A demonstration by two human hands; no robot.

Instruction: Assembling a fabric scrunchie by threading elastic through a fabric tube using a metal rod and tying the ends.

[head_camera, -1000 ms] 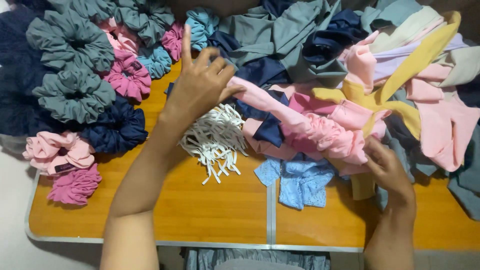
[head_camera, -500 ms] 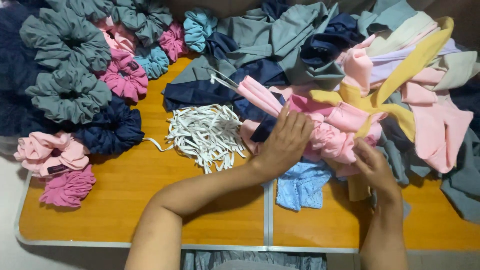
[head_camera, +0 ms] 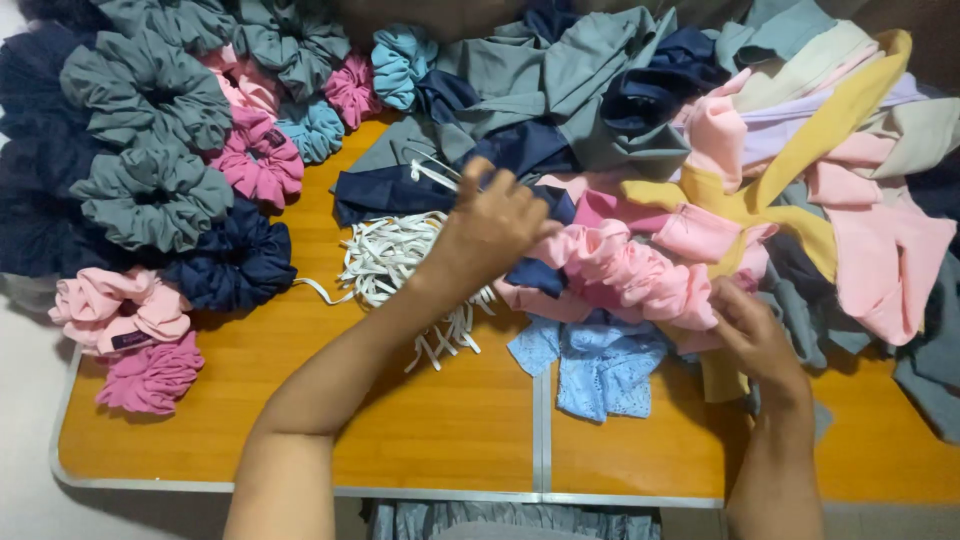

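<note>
A ruched pink fabric tube (head_camera: 630, 275) stretches between the two hands. The left hand (head_camera: 490, 228) is closed around its upper-left end, fingers curled tight. The right hand (head_camera: 752, 335) pinches its lower-right end. Just below the left wrist lies a heap of white elastic strips (head_camera: 395, 265); a blue lace piece (head_camera: 595, 365) sits left of the right hand.

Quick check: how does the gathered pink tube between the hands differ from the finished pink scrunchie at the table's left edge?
The gathered pink tube lies stretched out as a long ruffled strip; the pink scrunchie is closed into a bunched ring. The tube is held at both ends, by the left hand and the right hand; the scrunchie lies untouched. The scrunchie carries a small dark tag; none shows on the tube. Both are light pink, gathered fabric.
</note>
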